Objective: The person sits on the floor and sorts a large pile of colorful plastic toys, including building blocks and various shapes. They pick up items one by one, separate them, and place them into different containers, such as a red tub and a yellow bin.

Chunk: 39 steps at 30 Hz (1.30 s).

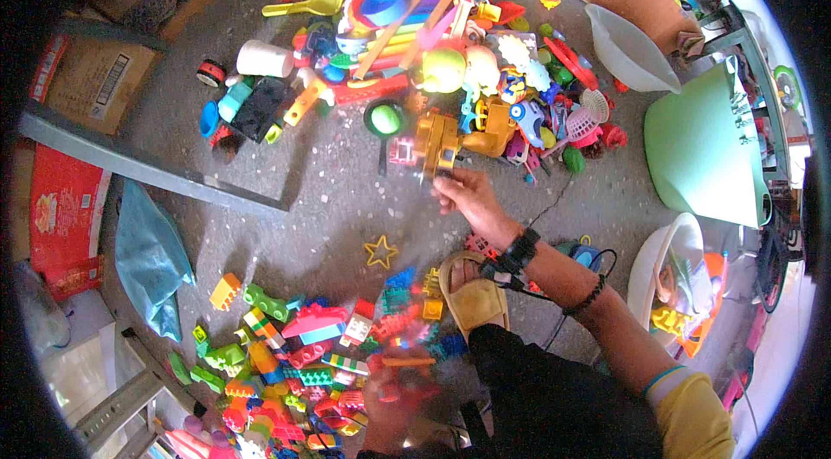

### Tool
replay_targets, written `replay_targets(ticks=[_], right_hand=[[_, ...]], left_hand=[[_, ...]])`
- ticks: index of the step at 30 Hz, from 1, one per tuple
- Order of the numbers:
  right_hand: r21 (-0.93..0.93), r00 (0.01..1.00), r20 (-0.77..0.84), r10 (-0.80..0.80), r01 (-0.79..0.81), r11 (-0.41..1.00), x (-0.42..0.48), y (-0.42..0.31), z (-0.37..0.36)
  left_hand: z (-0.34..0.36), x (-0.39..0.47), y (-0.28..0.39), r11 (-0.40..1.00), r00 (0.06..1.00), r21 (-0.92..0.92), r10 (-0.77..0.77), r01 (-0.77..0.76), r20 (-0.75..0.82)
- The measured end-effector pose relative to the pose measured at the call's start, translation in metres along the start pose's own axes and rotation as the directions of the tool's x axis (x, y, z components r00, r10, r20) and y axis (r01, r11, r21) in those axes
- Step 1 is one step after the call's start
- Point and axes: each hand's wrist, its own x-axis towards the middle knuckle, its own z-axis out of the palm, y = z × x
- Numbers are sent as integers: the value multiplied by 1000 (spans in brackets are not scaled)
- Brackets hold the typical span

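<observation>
My right hand (469,199), with a black strap on its wrist, grips the near end of a yellow plastic toy vehicle (438,142). The toy is blurred and sits at the near edge of a large heap of mixed toys. Just left of it are a pink plastic piece (402,151) and a small black toy pan (382,141) with a green toy egg (385,119) in it. Low in the picture, my left hand (393,391) is badly blurred over a spread of building blocks (285,374). An orange strip (409,361) shows by its fingers; whether they hold it is unclear.
A yellow star outline (380,252) lies on the concrete floor between the heaps. At left are a metal frame bar (162,160) and a blue bag (150,264). A green tub (701,147) and a white basin (639,271) with toys stand at right. My sandal (477,303) is below my right hand.
</observation>
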Motion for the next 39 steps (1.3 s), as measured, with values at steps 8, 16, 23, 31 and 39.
replay_targets(ticks=[8, 16, 23, 31, 39], right_hand=[[-303, 993, 65, -102, 117, 946, -55, 29, -3], [4, 986, -33, 166, -166, 986, -59, 26, -23], [-185, 969, 201, 145, -108, 977, -83, 16, -33], [-369, 846, 493, 200, -5, 930, -102, 9, -17], [-458, 705, 704, 84, 361, 812, -118, -17, 34]], left_hand=[[1, -5, 4, 997, 998, 46, -54, 56, -45], [5, -4, 3, 998, 993, 35, -48, 52, -110], [-4, 1, -1, 1000, 999, 30, -7, 9, -52], [14, 2, 9, 991, 997, 130, -4, 14, -74], [11, -4, 9, 966, 990, 224, -113, 129, -84]])
